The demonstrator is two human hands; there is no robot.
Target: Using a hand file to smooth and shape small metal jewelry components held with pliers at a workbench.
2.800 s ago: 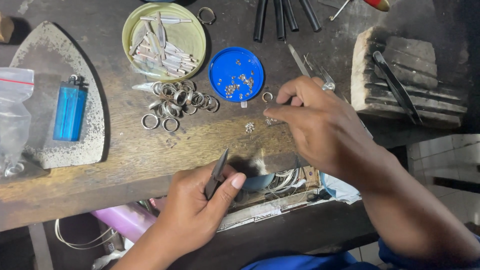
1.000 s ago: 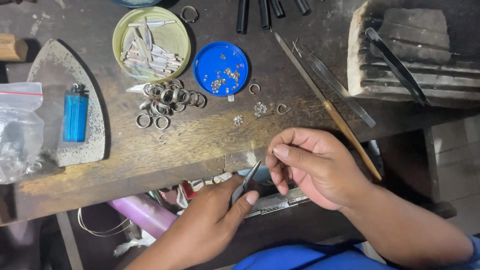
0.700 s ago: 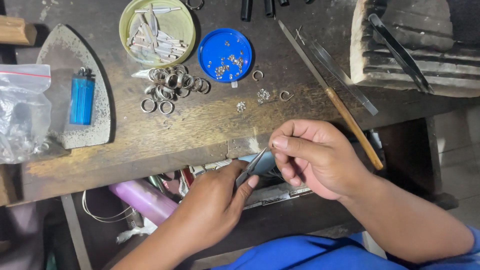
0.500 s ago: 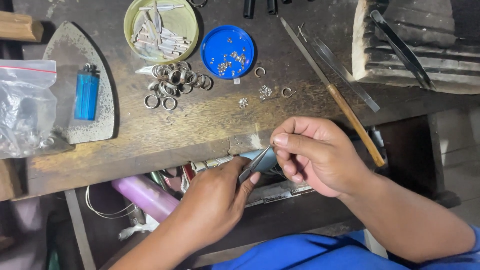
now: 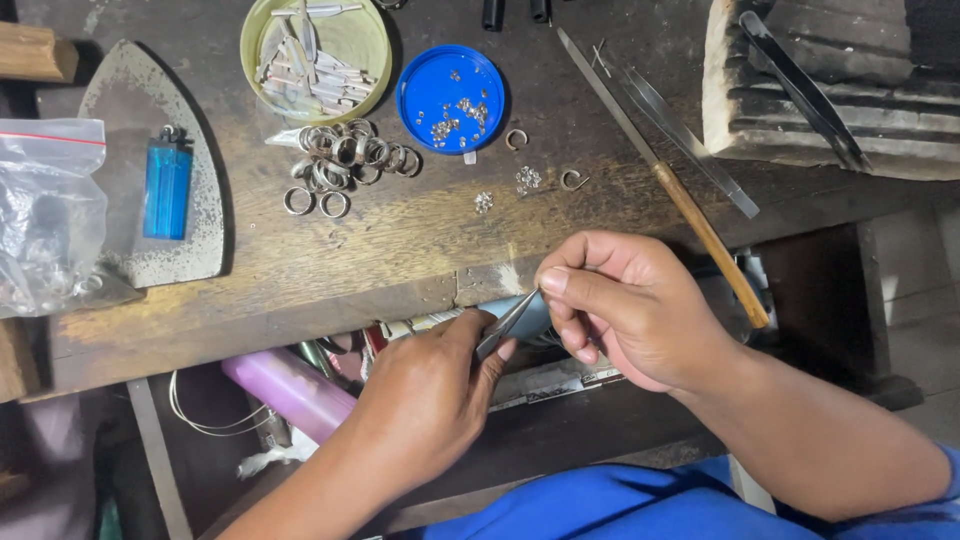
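On my old wooden bench [image 5: 400, 250] sits a blue lid [image 5: 450, 85] with tiny shiny bits in it. Just beside it is a yellow-green lid [image 5: 372, 60] full of little metal strips. A pile of silver rings [image 5: 345, 165] lies below that one. A blue lighter [image 5: 167, 187] rests on a flat grey metal plate [image 5: 200, 240]. A long file with a wooden handle [image 5: 700, 230] lies slanted near a grey block [image 5: 800, 110].

Blue lighter [image 5: 167, 190]; blue lid [image 5: 450, 84]; pale-green dish [image 5: 315, 58]; silver rings [image 5: 345, 165]; purple tube [image 5: 288, 392].
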